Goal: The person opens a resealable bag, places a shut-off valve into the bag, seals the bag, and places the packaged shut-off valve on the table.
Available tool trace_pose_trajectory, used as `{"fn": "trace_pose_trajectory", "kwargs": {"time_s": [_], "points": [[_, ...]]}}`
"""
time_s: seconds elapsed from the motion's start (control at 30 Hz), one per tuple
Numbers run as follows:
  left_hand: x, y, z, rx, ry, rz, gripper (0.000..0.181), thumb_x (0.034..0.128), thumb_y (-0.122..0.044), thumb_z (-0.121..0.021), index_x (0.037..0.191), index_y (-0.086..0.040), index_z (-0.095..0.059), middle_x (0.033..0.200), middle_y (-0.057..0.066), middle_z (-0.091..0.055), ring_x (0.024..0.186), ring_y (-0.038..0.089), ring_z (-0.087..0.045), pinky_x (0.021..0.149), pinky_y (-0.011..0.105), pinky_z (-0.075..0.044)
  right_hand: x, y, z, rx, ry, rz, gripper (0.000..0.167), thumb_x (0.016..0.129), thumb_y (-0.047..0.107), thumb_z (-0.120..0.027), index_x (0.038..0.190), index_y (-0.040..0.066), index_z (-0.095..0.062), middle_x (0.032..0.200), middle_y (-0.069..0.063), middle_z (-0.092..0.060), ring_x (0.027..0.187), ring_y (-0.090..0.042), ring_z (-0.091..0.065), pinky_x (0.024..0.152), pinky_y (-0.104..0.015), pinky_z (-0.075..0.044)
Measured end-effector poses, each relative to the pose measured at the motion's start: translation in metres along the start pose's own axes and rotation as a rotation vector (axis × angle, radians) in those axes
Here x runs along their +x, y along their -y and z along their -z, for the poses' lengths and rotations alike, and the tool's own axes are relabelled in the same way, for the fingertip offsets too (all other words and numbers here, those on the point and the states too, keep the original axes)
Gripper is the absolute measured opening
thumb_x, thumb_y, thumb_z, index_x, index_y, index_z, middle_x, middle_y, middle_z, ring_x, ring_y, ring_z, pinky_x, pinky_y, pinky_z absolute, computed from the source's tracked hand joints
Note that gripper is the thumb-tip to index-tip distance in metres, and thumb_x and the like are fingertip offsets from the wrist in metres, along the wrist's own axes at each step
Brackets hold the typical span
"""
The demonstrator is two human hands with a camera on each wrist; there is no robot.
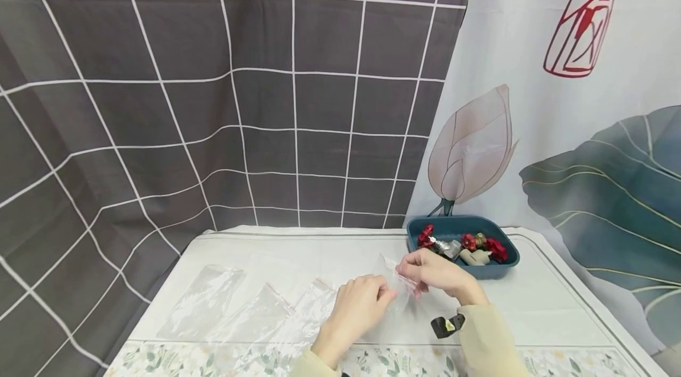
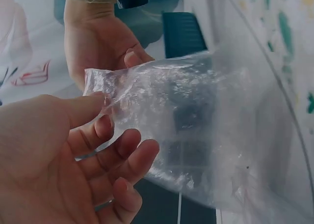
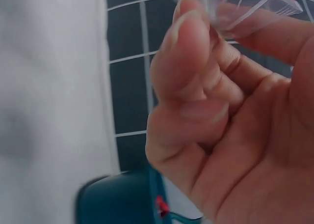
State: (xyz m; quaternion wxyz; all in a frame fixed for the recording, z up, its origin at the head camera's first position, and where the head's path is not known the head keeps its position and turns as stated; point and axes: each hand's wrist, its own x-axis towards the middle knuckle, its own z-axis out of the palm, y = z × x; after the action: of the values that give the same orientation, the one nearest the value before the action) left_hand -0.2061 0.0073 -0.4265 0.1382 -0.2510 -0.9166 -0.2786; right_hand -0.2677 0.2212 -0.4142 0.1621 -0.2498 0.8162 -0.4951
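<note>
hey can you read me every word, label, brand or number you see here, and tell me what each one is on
No text can be read for certain.
Red seal-like mark on the white curtain: stylised and distorted, not legible.
Yellow label on the black device: too small to read.
Held clear bag, flat bags, blue tray: no lettering visible.

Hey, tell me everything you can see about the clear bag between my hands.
The clear bag looks like thin, glossy plastic, wrinkled and see-through, with a reddish line near one edge. No contents show. It slants between the left hand and right hand, which both pinch it, over the white tabletop, left of the teal tray.
</note>
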Motion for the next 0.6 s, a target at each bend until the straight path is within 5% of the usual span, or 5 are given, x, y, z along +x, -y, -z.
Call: {"fn": "trace_pose_trajectory", "kwargs": {"time_s": [0.23, 0.4, 0.6], "points": [[0.016, 0.011, 0.009, -0.147, 0.002, 0.07, 0.03, 0.0964, -0.042, -0.058, 0.074, -0.022, -0.053, 0.059, -0.014, -0.044, 0.049, 0.003, -0.039, 0.045, 0.022, -0.033, 0.005, 0.019, 0.001, -0.105, -0.182, -0.033, 0.031, 0.099, 0.016, -0.056, 0.072, 0.001, -0.058, 0.058, -0.004, -0.051, 0.052, -0.041, -0.06, 0.041, -0.024, -0.038], [0.027, 0.021, 0.017, -0.267, -0.039, 0.151, 0.037, 0.0999, -0.052, -0.047, 0.079, -0.022, -0.055, 0.058, -0.012, -0.047, 0.048, 0.006, -0.04, 0.045, 0.024, -0.034, 0.015, 0.032, -0.007, -0.203, -0.329, -0.058, 0.029, 0.099, 0.015, -0.056, 0.072, 0.006, -0.06, 0.058, -0.004, -0.053, 0.049, -0.03, -0.06, 0.04, -0.025, -0.03], [0.033, 0.026, 0.022, -0.261, -0.127, 0.207, 0.049, 0.1004, -0.058, -0.037, 0.071, -0.021, -0.052, 0.053, -0.011, -0.041, 0.045, 0.006, -0.035, 0.042, 0.024, -0.029, 0.029, 0.052, -0.025, -0.304, -0.45, -0.086, 0.025, 0.097, 0.016, -0.057, 0.074, 0.009, -0.065, 0.055, -0.002, -0.056, 0.046, -0.021, -0.06, 0.042, -0.027, -0.033]]}}
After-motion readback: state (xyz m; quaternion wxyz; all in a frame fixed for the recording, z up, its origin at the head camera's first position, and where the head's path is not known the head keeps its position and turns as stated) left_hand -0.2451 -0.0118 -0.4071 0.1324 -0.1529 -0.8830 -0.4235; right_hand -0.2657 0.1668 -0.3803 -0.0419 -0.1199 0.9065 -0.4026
